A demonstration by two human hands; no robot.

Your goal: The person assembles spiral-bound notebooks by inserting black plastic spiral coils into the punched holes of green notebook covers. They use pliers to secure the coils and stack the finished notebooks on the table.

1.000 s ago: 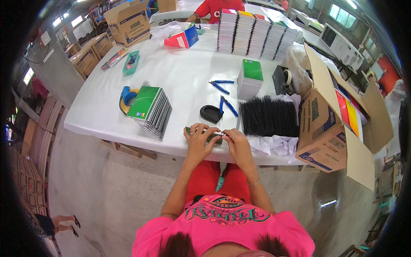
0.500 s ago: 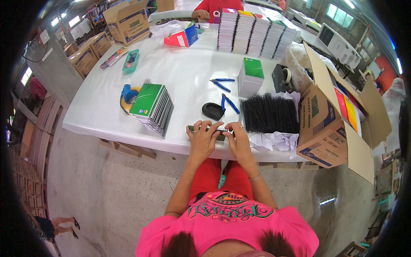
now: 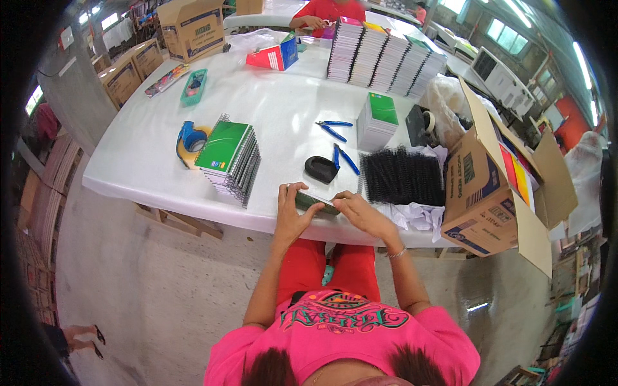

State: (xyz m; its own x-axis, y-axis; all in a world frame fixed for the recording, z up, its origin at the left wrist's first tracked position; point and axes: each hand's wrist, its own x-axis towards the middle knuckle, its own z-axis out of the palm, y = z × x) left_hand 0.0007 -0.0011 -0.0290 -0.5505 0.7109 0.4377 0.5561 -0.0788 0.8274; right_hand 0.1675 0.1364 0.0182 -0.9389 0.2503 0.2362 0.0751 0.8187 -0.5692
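At the near table edge, my left hand [image 3: 292, 215] grips the left end of a small dark-green notebook [image 3: 306, 202], its thumb along the near side. The fingers of my right hand [image 3: 364, 214] are bent over the notebook's right end. A pale strip of page edges shows along its top; whether a coil is in it is hard to make out. Just beyond lies a black rounded holder [image 3: 320, 169], with blue cutting pliers [image 3: 346, 160] touching its right side. A heap of black spiral coils [image 3: 402, 177] rests on crumpled paper right of my hands.
Left stand stacked green spiral notebooks [image 3: 222, 151] beside a blue tape dispenser [image 3: 191, 138]. More blue pliers [image 3: 333, 130], a green-topped page stack [image 3: 380, 119] and an open carton [image 3: 479, 193] lie right. Tall notebook stacks [image 3: 380, 58] and another person [image 3: 328, 13] are at the far side.
My hands have moved apart, from close together over the notebook's middle to its two ends. More of the notebook shows now. The view has shifted slightly.
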